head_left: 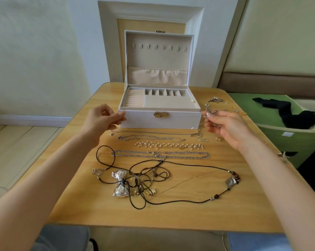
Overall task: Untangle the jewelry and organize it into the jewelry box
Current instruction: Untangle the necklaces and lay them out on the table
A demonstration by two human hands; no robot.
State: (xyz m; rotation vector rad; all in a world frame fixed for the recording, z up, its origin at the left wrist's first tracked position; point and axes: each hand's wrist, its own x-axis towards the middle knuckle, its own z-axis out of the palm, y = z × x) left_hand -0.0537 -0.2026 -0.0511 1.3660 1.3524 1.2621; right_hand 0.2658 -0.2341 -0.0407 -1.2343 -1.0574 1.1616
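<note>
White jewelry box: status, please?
White jewelry box open, trays empty. Left hand pinched; right hand holding thin silver chain. Black cord tangle untouched.

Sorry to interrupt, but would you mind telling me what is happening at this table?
A person is sorting jewelry into an open jewelry box, still empty. The right hand pinches a thin chain; the left hand is pinched near the box's corner. Several necklaces lie straightened in rows, while the cord tangle nearest the person remains.

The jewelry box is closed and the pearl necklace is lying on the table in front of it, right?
Not quite. The head view shows the jewelry box open, its lid standing upright. The pearl necklace does lie on the table in front of it.
</note>
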